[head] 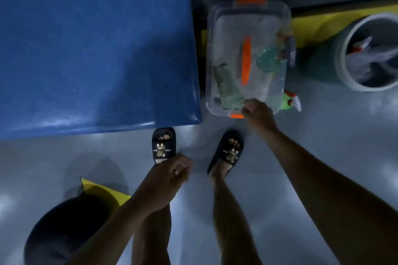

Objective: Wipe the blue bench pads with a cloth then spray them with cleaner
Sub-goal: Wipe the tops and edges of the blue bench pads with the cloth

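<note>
Landmark: the clear plastic storage bin with orange latches (277,9), standing on the grey floor (323,135).

Progress, as judged: barely begun. The glossy blue bench pad (92,49) lies just left of the bin, nothing resting on it, no cloth touching it; whether it has been wiped cannot be told from the surface. Wiping looks to be ahead, spraying after that.

Right hand (257,112) reaches down to the bin's near rim, its fingers (247,108) curled at the end of a pale green folded cloth (229,87) lying inside the bin along its left side. They appear to pinch the cloth, though blur makes the contact uncertain.

Left hand (167,178) hangs well short of the bin, over the person's feet, fingers loosely curled, holding nothing.

Green spray bottle with a white trigger (289,100) lies on the floor against the bin's near right corner, untouched. A second teal, round-bodied bottle (268,58) sits inside the bin beside an orange strip (246,60).

Around: grey cylindrical waste bin holding scraps (344,54), right of the storage bin; yellow floor marking (312,26) behind it; black slides (163,144) on both feet, near side. A dark round object (64,228) far near-left, unclear.

Obstacles: none between cloth and pad; lighting is dim.
</note>
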A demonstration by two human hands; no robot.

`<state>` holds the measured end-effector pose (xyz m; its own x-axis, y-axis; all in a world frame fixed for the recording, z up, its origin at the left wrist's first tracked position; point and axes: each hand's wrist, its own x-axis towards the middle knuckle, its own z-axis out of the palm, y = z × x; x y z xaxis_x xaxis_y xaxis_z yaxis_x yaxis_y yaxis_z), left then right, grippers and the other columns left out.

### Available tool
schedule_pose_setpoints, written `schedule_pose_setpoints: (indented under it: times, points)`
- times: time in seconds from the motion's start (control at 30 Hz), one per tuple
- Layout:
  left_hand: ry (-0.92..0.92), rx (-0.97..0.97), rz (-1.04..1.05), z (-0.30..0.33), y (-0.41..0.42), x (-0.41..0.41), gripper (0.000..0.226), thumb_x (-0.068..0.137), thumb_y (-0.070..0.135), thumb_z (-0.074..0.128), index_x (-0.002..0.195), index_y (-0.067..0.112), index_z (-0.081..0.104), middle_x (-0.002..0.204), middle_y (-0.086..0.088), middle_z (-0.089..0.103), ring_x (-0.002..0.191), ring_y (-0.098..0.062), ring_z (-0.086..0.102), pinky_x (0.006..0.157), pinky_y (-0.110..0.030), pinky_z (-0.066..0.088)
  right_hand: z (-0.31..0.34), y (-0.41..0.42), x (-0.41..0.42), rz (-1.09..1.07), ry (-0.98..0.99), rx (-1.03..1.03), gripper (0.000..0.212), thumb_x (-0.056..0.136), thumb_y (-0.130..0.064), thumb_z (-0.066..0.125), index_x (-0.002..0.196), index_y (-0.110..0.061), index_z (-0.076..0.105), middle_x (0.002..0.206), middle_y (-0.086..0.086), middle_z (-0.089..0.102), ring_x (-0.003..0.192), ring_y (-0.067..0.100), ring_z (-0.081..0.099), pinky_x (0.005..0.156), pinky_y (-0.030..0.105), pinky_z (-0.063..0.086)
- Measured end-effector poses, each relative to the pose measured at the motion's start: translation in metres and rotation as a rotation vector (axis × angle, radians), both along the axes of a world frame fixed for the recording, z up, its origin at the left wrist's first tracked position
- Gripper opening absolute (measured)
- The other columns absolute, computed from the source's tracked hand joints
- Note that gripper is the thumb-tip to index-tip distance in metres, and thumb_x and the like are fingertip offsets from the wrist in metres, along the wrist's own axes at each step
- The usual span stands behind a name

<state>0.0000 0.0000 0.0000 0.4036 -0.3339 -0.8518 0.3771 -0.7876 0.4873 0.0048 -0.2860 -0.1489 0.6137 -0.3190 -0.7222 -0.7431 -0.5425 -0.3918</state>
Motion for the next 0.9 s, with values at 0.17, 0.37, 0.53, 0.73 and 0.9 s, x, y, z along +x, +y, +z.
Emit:
schedule_pose_setpoints:
  times: [0.17, 0.37, 0.53, 0.73, 0.9]
  points:
    - [-0.039, 0.024, 0.009, -0.051, 0.016, -0.007, 0.010, 0.097, 0.030, 0.057, 0.103, 0.032, 0.065, 0.086, 0.012, 0.071, 0.082, -0.002, 0.068, 0.078, -0.030, 0.056, -0.058, 0.019, 0.035, -0.067, -0.126, -0.097, 0.039, 0.094, -0.025, 0.065, 0.127, -0.006, 0.060, 0.127, 0.019, 0.058, 0.118, 0.037, 0.056, 0.095, 0.036, 0.043]
    - [-0.021, -0.005, 0.013, -0.072, 0.022, -0.010, 0.012, 0.097, 0.038, 0.056, 0.105, 0.034, 0.062, 0.093, 0.014, 0.070, 0.087, -0.003, 0.068, 0.079, -0.028, 0.058, -0.087, 0.028, 0.041, -0.190, -0.040, -0.153, 0.044, 0.084, -0.037, 0.071, 0.119, -0.019, 0.051, 0.114, 0.010, 0.065, 0.107, 0.032, 0.059, 0.088, 0.041, 0.048]
    - [-0.026, -0.035, 0.009, -0.060, 0.018, -0.010, 0.010, 0.097, 0.041, 0.055, 0.104, 0.038, 0.062, 0.088, 0.016, 0.070, 0.085, -0.002, 0.067, 0.076, -0.027, 0.057, -0.058, 0.038, 0.039, -0.429, 0.065, 0.249, 0.013, 0.081, -0.016, 0.073, 0.092, -0.018, 0.066, 0.093, 0.012, 0.073, 0.076, 0.022, 0.069, 0.061, 0.025, 0.057]
    - [-0.072, -0.165, 0.107, -0.009, -0.013, 0.004, 0.010, 0.095, 0.025, 0.063, 0.102, 0.031, 0.066, 0.087, 0.013, 0.071, 0.083, -0.004, 0.069, 0.077, -0.027, 0.058, 0.050, 0.035, 0.002, -0.526, -0.058, 0.576, 0.020, 0.073, -0.015, 0.078, 0.092, -0.019, 0.070, 0.092, 0.005, 0.074, 0.086, 0.023, 0.071, 0.081, 0.041, 0.056]
    - [-0.206, -0.212, 0.429, 0.030, -0.051, 0.019, 0.029, 0.089, 0.029, 0.069, 0.116, 0.028, 0.060, 0.101, 0.014, 0.068, 0.097, -0.002, 0.066, 0.076, -0.018, 0.054, 0.142, 0.032, -0.025, -0.394, -0.183, 0.759, 0.039, 0.089, 0.001, 0.069, 0.124, -0.013, 0.061, 0.114, 0.005, 0.073, 0.107, 0.021, 0.070, 0.084, 0.036, 0.059]
